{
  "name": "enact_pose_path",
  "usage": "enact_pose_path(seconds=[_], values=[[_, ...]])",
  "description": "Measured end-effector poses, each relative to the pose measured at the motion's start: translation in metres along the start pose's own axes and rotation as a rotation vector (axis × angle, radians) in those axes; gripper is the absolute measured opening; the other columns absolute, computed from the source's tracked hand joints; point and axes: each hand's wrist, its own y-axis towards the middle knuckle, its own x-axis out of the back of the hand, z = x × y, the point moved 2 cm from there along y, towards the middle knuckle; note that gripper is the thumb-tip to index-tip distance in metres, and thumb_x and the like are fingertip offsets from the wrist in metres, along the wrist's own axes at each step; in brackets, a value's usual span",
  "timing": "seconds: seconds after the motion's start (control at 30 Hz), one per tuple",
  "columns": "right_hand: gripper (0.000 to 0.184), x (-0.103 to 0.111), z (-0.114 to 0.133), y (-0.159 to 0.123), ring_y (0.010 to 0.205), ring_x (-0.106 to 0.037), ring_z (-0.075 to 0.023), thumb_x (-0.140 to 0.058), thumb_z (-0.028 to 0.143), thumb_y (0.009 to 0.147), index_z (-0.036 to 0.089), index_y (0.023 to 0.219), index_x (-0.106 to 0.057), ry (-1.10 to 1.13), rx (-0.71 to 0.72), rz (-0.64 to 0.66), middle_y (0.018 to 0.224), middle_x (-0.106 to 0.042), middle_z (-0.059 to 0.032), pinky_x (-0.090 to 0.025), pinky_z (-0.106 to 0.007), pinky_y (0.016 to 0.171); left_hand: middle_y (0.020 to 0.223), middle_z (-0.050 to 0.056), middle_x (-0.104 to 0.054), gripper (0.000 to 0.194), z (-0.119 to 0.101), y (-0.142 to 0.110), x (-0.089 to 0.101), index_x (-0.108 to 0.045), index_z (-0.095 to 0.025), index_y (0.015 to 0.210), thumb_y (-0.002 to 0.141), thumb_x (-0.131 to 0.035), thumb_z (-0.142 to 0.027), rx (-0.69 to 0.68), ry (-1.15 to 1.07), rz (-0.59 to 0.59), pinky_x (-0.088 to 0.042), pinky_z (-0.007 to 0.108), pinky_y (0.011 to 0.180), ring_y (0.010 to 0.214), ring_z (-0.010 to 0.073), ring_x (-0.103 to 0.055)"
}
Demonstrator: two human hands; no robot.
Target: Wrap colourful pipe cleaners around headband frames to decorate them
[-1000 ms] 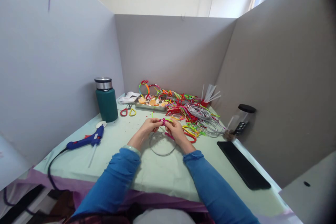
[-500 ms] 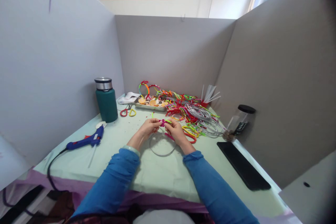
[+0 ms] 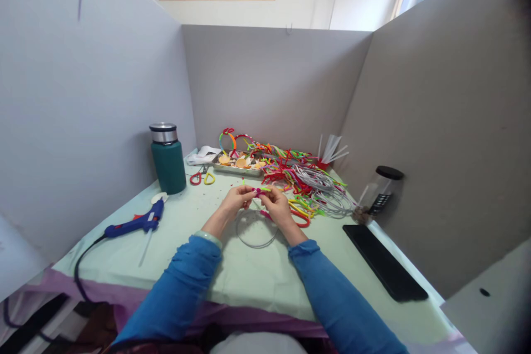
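Between my fingertips is a small magenta pipe cleaner twist [image 3: 258, 192] with a lime-green piece [image 3: 266, 189] at its right. My left hand [image 3: 234, 202] pinches its left side. Closed on the right side, near the green piece, is my right hand [image 3: 279, 206]. Beneath both hands a thin grey hoop [image 3: 256, 246] shows its lower curve above the tablecloth. A magenta stretch [image 3: 266, 214] appears beside my right hand; whether it belongs to the hoop I cannot tell. My fingers hide part of the twist.
Behind my hands stand a metal tray [image 3: 238, 171] of shell-like pieces and a heap of pipe cleaners [image 3: 286, 168] with grey coils [image 3: 317, 180]. Left are a green bottle [image 3: 168, 166], scissors [image 3: 196, 178] and a blue glue gun [image 3: 135, 225]. Right are a jar [image 3: 381, 191] and black slab [image 3: 384, 261].
My fingers have shifted slightly around the magenta twist, which has turned a little and shows less of its loops. Everything else stays in place.
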Motion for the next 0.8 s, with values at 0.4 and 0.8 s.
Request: enact_pose_path(seconds=[0.4,0.8], values=[[0.020,0.002,-0.011,0.000,0.050,-0.043,-0.0107,-0.059,0.040,0.076,0.020,0.077,-0.057,0.045,-0.155,0.044,0.058,-0.051,0.0032,-0.032,-0.023,0.047,0.058,-0.003,-0.051,0.033,0.000,0.000,0.003,-0.061,-0.014,0.076,0.058,-0.076,-0.036,0.058,-0.038,0.070,-0.030,0.019,0.044,0.046,0.0044,-0.041],[0.024,0.003,-0.011,0.001,0.052,-0.043,-0.0121,-0.059,0.042,0.074,0.020,0.083,-0.060,0.025,-0.164,0.021,0.056,-0.048,0.0037,-0.031,-0.023,0.047,0.058,-0.004,-0.051,0.034,0.003,0.000,0.003,-0.059,-0.014,0.075,0.056,-0.077,-0.037,0.042,0.006,0.031,-0.029,0.019,0.042,0.044,0.0039,-0.040]])
